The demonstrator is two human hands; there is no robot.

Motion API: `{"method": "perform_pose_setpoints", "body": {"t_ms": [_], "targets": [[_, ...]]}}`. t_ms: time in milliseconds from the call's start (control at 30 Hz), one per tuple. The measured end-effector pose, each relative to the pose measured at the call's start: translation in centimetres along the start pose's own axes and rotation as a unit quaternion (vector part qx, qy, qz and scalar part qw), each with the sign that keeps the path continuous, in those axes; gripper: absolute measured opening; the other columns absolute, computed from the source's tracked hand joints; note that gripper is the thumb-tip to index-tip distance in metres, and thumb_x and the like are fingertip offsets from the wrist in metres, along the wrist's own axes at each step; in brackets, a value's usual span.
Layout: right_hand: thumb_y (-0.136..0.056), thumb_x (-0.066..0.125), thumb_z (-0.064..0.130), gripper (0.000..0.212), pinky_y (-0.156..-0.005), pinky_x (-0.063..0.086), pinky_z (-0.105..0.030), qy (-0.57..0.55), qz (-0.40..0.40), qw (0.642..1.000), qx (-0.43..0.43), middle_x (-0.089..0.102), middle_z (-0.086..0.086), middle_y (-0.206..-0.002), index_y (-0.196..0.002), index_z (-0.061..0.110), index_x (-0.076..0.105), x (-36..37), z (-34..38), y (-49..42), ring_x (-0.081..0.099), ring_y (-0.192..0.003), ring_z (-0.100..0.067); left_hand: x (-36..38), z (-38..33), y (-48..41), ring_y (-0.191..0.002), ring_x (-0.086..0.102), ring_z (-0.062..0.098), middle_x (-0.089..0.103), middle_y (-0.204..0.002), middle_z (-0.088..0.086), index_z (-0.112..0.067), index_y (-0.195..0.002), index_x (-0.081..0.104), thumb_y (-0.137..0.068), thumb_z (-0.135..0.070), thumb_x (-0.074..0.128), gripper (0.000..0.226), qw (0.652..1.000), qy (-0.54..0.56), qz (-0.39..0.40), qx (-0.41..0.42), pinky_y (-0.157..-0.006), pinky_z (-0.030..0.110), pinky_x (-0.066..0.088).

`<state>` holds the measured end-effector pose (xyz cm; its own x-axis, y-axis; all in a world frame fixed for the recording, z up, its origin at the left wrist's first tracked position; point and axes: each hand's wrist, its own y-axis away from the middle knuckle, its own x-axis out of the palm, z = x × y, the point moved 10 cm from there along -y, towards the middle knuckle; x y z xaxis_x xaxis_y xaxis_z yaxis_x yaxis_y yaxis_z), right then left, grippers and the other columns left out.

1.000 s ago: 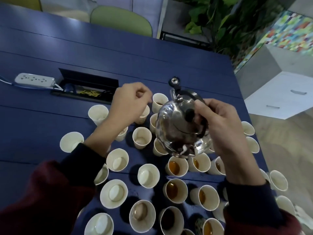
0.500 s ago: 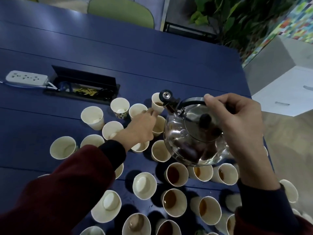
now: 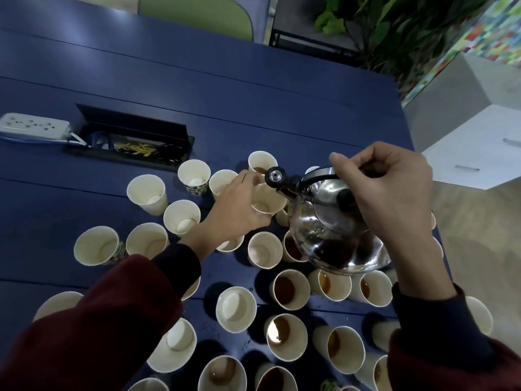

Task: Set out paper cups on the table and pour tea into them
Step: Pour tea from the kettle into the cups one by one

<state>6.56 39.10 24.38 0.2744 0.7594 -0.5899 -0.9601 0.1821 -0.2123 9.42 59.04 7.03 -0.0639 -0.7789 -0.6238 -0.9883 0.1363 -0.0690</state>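
The pouring step is in hand, and the setting-out is judged to be largely done. A steel kettle [image 3: 332, 235] is held above the blue table [image 3: 253, 108] by the right hand [image 3: 389, 193], whose fingers are curled round the arched handle [image 3: 318, 173]. The kettle is tipped slightly towards its spout [image 3: 275, 175], which carries a black whistle cap (no stream of tea is seen leaving it).

Right at the spout end of the kettle, a paper cup [image 3: 267, 200] is gripped by the left hand [image 3: 239, 210], with fingers and thumb wrapped round its wall. Only a pale bottom shows inside it, so it is taken to be unfilled. Whether this cup is lifted or stands on the table cannot be told.

On the near side of the kettle, filled cups [image 3: 290, 286] with brown tea in them are seen, some partly under its body. To the left of the kettle, beyond the left hand, empty cups [image 3: 146, 190] are ranged, and further left a power strip [image 3: 33, 127] lies.

For the next move, the mouth of the gripped cup needs to be brought under the spout and held steady while the kettle is tilted further. A gentle tilt is called for, since a light paper cup is easily tipped and the crowded neighbours could be knocked or splashed.
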Motion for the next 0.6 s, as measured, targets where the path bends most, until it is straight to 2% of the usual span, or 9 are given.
{"method": "perform_pose_setpoints", "body": {"t_ms": [100,233,367,600], "targets": [[-0.083,0.078,0.039,0.032,-0.056,0.039,-0.019,0.035,0.005,0.999,-0.014,0.064,0.008,-0.058,-0.062,0.021,0.063,0.5,0.6,0.3,0.054,-0.05,-0.005,-0.8,-1.2,0.8,-0.098,0.06,0.022,0.064,-0.106,-0.001,-0.018,-0.122,0.046,-0.066,-0.021,0.08,0.065,0.999,0.051,-0.001,-0.001,-0.082,0.044,0.05],[-0.083,0.077,0.04,0.031,-0.058,0.048,-0.029,0.056,0.005,0.998,-0.025,0.062,0.006,-0.053,-0.063,0.022,0.064,0.7,1.0,0.7,0.059,-0.055,-0.011,-1.3,-1.8,1.2,-0.092,0.062,0.021,0.065,-0.101,-0.005,-0.024,-0.119,0.043,-0.066,-0.024,0.079,0.064,0.999,0.049,-0.016,0.005,-0.079,0.045,0.051],[-0.084,0.077,0.04,0.032,-0.06,0.05,-0.033,0.066,0.002,0.997,-0.032,0.062,0.007,-0.052,-0.062,0.021,0.063,0.8,1.2,1.1,0.059,-0.055,-0.013,-1.3,-2.0,1.6,-0.091,0.062,0.023,0.067,-0.1,-0.005,-0.022,-0.118,0.045,-0.065,-0.023,0.079,0.064,0.999,0.04,-0.019,0.004,-0.078,0.045,0.05],[-0.084,0.075,0.041,0.028,-0.06,0.049,-0.029,0.102,0.0,0.994,-0.041,0.064,0.011,-0.057,-0.067,0.02,0.067,0.8,1.7,1.5,0.063,-0.06,-0.01,-1.3,-2.0,1.9,-0.092,0.061,0.024,0.067,-0.101,-0.005,-0.025,-0.117,0.045,-0.064,-0.029,0.08,0.064,1.0,0.012,-0.024,0.009,-0.076,0.041,0.048]]}}
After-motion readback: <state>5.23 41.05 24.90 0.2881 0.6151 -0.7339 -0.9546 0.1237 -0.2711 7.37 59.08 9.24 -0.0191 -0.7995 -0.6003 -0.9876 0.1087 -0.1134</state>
